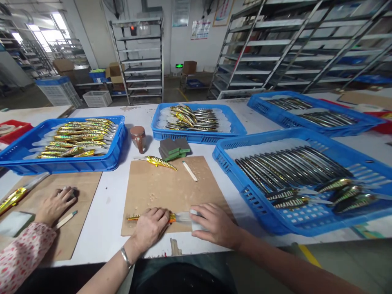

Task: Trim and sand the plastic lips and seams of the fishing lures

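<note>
On a cardboard sheet (pixel 171 190) lies a gold and orange fishing lure (pixel 133 217), partly covered by my left hand (pixel 152 226), whose fingers press it down. A clear bill (pixel 183 217) sticks out of the lure to the right. My right hand (pixel 216 226) is closed around a pale sponge-like block (pixel 197 219) at the end of that bill. Farther up the cardboard rest a second gold lure (pixel 161 162) and a small whitish stick (pixel 190 171) with a dark tip. Green and grey sanding blocks (pixel 174 150) are piled at the cardboard's far edge.
A brown cup (pixel 138 136) stands behind the cardboard. Blue trays of lures sit at left (pixel 114 161), centre (pixel 232 136), right (pixel 220 153) and far right (pixel 260 108). A co-worker's hand (pixel 53 205) rests on another cardboard at left. Metal racks (pixel 141 61) stand behind.
</note>
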Motion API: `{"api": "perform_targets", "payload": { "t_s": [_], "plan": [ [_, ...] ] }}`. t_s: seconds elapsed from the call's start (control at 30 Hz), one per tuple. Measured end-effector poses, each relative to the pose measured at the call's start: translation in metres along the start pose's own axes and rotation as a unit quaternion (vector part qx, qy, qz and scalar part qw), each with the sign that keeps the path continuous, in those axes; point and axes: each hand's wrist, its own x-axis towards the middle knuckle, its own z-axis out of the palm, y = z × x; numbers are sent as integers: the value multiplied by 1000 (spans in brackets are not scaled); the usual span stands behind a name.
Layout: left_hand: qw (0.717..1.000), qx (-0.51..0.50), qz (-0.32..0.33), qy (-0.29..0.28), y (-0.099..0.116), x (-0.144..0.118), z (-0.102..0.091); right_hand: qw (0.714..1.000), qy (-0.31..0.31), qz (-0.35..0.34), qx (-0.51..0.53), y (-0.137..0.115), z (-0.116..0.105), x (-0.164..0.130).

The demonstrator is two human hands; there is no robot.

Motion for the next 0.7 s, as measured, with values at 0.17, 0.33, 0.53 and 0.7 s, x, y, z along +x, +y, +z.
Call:
{"api": "perform_targets", "payload": {
  "t_s": [0.17,0.33,0.53,0.7],
  "plan": [
    [995,23,30,92,0,-4,7,997,10,-48,64,-6,21,56],
    [984,48,46,164,2,-10,19,991,-46,-84,90,16,3,37],
    [979,54,45,190,5,-9,28,988,-127,-69,58,10,0,57],
    [980,63,24,187,3,-11,29,986,-132,-64,82,5,12,78]
  ]
}}
